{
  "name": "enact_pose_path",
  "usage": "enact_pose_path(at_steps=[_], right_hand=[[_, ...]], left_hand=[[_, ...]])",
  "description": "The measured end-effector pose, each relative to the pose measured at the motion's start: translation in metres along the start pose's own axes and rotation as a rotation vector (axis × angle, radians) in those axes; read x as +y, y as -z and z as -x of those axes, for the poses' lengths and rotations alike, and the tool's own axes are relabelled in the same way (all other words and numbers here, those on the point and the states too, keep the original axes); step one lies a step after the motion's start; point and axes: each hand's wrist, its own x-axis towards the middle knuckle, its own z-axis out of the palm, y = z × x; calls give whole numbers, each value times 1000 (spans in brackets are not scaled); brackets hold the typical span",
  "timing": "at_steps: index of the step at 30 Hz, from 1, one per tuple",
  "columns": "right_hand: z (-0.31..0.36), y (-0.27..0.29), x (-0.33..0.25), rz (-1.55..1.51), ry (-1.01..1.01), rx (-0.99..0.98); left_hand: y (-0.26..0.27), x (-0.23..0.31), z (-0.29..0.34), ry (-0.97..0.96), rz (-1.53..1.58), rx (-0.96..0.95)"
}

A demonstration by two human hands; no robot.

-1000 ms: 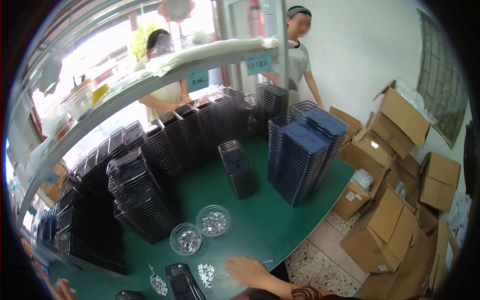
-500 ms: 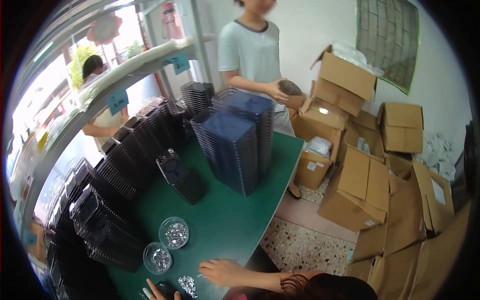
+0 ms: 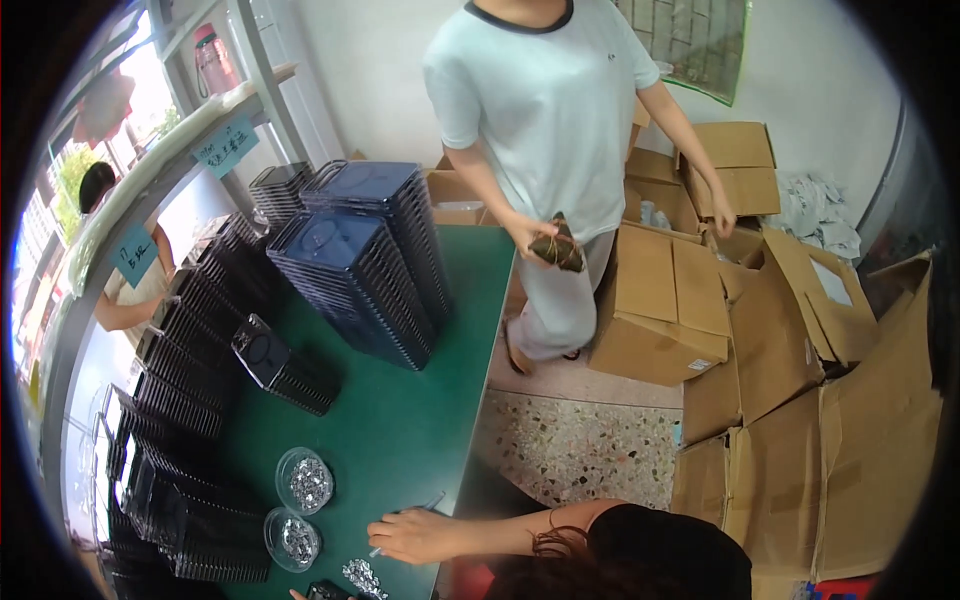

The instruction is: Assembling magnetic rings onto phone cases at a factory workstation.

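Observation:
My right hand (image 3: 415, 535) rests low over the green table, fingers closed round a thin pale stick-like tool (image 3: 434, 500); its exact kind is unclear. Beside it lies a loose pile of small silvery pieces (image 3: 362, 577). At the lower edge, just a fingertip of my left hand (image 3: 297, 595) shows, next to a dark object, perhaps a phone case (image 3: 326, 592), mostly cut off by the frame. Two round clear cups, the farther cup (image 3: 305, 481) and the nearer cup (image 3: 293, 540), hold more silvery bits. Beyond them stands a short stack of black phone cases (image 3: 285, 368).
Tall stacks of blue-tinted cases (image 3: 350, 270) stand farther back on the green table (image 3: 400, 430). Dark case stacks (image 3: 185, 385) line its left side, below a metal shelf (image 3: 165, 225). A co-worker (image 3: 550, 120) holds a leaf-wrapped bundle (image 3: 558, 245). Cardboard boxes (image 3: 660, 300) fill the right.
The view has shifted, moving the table and stacks leftward in the picture. The co-worker is nearer, one arm now lowered toward the boxes. My left hand has mostly left the picture.

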Motion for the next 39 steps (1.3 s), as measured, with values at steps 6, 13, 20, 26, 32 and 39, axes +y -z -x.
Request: enact_pose_path(at_steps=[6, 13, 20, 26, 32, 39], right_hand=[[13, -12, 6, 25, -56, -8], [4, 1, 0, 111, -152, -175], [-35, 7, 9, 137, -227, -193], [-81, -15, -14, -77, -399, -449], [-91, -21, -22, -109, -279, -505], [-98, -20, -35, -14, -234, -582]], left_hand=[[-47, -35, -51, -316, 794, 158], [35, -69, 14, -111, 1287, 539], [18, -87, 67, 92, 2197, 312], [-44, -121, 141, 289, 2065, 14], [-53, -91, 145, 527, 1804, -107], [-49, -87, 130, 494, 1598, 85]])
